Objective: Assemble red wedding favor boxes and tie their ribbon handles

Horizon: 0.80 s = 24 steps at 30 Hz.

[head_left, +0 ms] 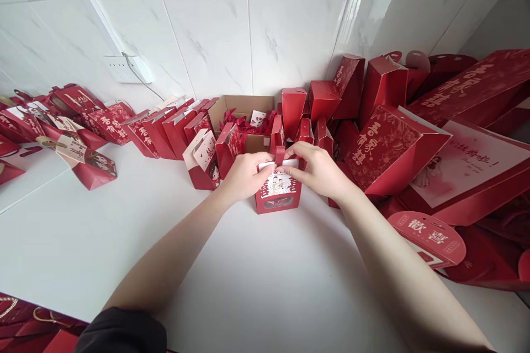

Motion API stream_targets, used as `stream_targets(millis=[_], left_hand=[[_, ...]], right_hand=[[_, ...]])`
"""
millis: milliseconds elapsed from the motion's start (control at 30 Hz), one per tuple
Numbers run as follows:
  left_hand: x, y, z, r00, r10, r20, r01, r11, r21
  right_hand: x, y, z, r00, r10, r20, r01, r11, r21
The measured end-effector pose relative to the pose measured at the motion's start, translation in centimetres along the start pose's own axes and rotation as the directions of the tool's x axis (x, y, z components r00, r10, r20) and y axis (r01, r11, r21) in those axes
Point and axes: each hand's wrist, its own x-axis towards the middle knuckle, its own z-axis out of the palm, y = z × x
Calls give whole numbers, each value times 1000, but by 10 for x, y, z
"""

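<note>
A small red gift box (278,202) with a clear window and a printed couple on its front stands upright on the white table. My left hand (248,175) grips its top edge from the left, thumb on the front face. From the right, my right hand (317,168) pinches the same top edge near the ribbon handle (280,153), a red loop rising from the box top. Both hands are closed on the box, and their fingertips behind it are partly hidden. Just behind stands an open cardboard box (242,103) holding red ribbons and a small white tag (257,118).
Red gift boxes (163,131) line the tiled wall on the left, and a tilted box with a ribbon (89,162) lies farther left. Larger red boxes (391,149) crowd the right side. A wall socket (124,69) with a cable is behind. More red bags (37,328) sit below the table's edge.
</note>
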Motion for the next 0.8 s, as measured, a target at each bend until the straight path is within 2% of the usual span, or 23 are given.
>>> stream_targets(millis=[233,500,667,800], left_hand=[[2,-2,-2,999,-4,42,6,999,-39],[0,-4,-3,999,-5,41,6,1000,-12],[-2,-3,-4,997,34,62,-34,999,-12],[-2,-2,0,996,94,5,-95,994,54]], right_hand=[[-1,1,-3,998,44,33,-47,997,67],[-2,-3,0,995,104,10,-103,993,-54],[-1,-6,3,996,83,17,-82,995,-65],[-1,-8,0,998,46,49,-43,997,-57]])
